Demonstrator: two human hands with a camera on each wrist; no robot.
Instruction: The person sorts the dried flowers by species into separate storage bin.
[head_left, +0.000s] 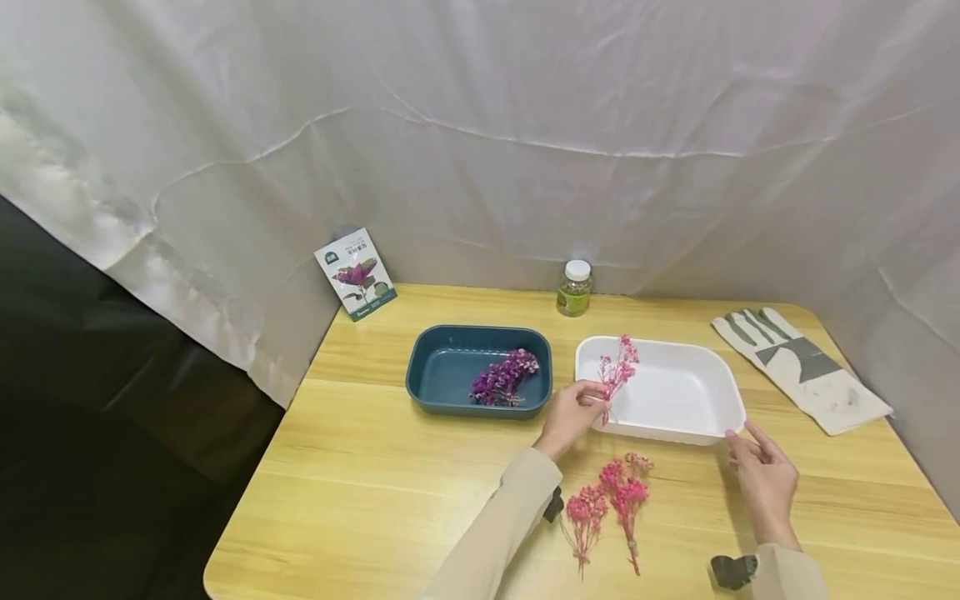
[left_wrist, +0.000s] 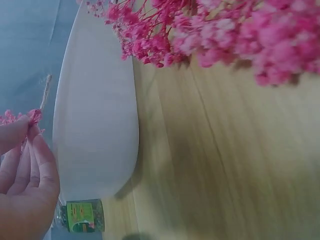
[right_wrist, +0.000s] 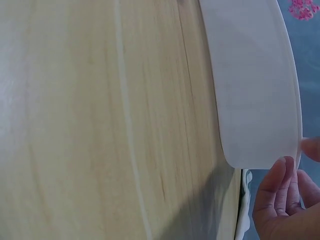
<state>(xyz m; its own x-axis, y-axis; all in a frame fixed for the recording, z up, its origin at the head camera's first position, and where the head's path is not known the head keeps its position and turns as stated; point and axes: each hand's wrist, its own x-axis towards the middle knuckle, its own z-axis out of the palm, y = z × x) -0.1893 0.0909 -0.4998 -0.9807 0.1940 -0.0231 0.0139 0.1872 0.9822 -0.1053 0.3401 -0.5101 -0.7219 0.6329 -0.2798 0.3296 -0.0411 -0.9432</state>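
My left hand (head_left: 572, 414) pinches the stem of a pink dried-flower sprig (head_left: 619, 372) over the near left part of a white tray (head_left: 678, 400). In the left wrist view, thumb and fingertips close around the sprig (left_wrist: 34, 117), whose stem end sticks out past them. At the tray's near right corner, my right hand (head_left: 765, 481) pinches the rim, thumb and fingers on either side of the wall (right_wrist: 265, 115). Between my forearms, several more pink flower sprigs (head_left: 585, 510) lie on the table in front of the tray.
Left of the white tray stands a dark teal tray (head_left: 448, 375) with purple dried flowers (head_left: 501, 380) in it. Behind are a white-capped jar (head_left: 573, 292) and a flower-picture packet (head_left: 357, 275) leaning on the curtain. A patterned work glove (head_left: 810, 375) lies at the right.
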